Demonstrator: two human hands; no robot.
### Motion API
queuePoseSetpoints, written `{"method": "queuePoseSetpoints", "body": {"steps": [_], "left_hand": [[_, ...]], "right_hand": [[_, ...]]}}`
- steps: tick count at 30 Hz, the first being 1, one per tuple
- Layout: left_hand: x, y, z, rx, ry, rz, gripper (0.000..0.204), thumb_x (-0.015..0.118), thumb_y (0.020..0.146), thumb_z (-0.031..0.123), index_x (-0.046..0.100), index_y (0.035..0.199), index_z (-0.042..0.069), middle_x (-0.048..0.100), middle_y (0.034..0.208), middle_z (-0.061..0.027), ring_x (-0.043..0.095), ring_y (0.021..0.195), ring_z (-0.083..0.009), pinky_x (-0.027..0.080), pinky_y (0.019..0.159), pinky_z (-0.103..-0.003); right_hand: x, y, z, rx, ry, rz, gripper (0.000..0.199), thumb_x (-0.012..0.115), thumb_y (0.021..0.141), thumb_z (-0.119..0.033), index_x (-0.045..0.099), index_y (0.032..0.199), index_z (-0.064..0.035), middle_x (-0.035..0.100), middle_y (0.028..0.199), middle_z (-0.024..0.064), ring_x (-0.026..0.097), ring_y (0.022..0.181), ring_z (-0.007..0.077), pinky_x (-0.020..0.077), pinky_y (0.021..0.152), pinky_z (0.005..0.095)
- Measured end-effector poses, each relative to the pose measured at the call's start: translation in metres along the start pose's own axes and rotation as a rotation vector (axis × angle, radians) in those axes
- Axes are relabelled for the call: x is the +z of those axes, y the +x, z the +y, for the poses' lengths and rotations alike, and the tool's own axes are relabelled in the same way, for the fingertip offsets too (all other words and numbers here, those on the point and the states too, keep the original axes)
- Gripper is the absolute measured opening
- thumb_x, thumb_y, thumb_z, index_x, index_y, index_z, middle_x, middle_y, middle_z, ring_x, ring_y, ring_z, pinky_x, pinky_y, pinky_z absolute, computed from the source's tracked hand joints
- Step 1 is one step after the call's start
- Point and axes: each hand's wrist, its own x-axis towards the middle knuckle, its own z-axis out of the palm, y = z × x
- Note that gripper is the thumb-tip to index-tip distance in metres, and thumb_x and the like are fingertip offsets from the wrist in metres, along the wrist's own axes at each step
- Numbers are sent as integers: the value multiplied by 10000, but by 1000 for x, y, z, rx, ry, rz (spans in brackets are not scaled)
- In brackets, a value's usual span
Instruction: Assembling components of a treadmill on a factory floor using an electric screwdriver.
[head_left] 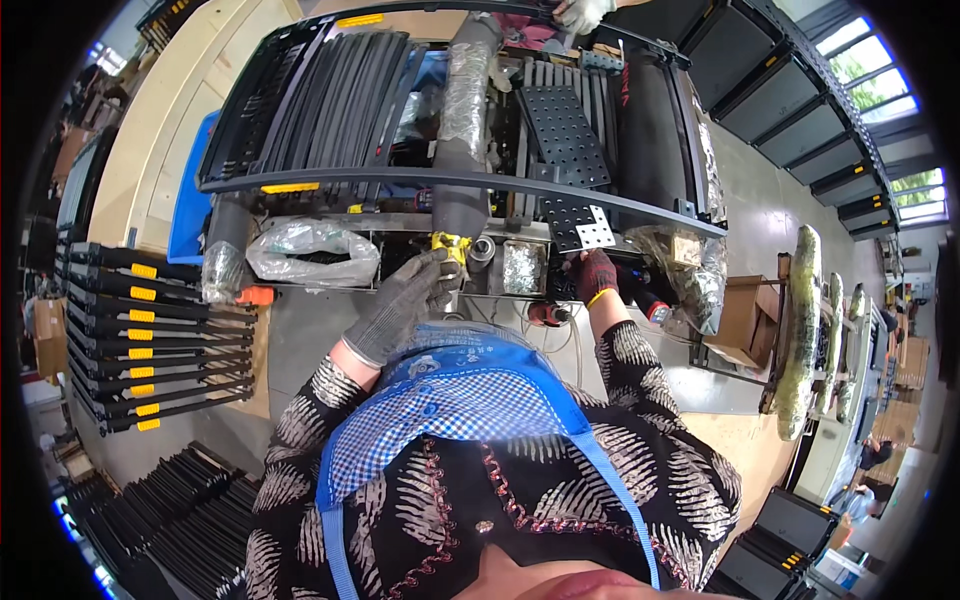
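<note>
My left hand (405, 305), in a grey glove, is at the front edge of the work stand, its fingers curled together beside the yellow-wrapped end (452, 248) of a padded bar (463, 130). What lies between those fingers is hidden. My right hand (599, 277), in a dark red and black glove, is closed just below a black perforated plate (568, 228) with a bright patch. Whether it grips that plate cannot be made out. A larger perforated plate (563, 130) slants behind. A long dark frame rail (400, 178) crosses in front of both padded bar and plate.
A small parts bin (524, 268) sits between my hands, with a red power tool (547, 314) below it. Clear plastic bags (312, 254) hang at the left. Stacked black frames (160, 335) stand at far left. Another person's white-gloved hand (582, 14) is across the stand.
</note>
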Motion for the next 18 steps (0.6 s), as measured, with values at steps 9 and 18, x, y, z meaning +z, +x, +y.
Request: {"method": "queuePoseSetpoints", "body": {"steps": [9,18], "left_hand": [[-100,-174,-62,280,-143,322,361,439,964,139,418,1301,12,507,1266,-111,509,1160,-235,431,971,-359],[-143,-418,-205,392,-25,980,386,473,933,86,418,1308,16,503,1276,-117,518,1150,-213,428,975,-330]], "right_hand": [[38,-28,-30,320,-86,159,181,572,823,-234,623,876,-69,627,754,84,604,713,204,478,625,318],[213,-150,-72,-444,-250,-258,117,555,816,-110,593,915,-60,601,772,46,542,635,144,443,566,271]]}}
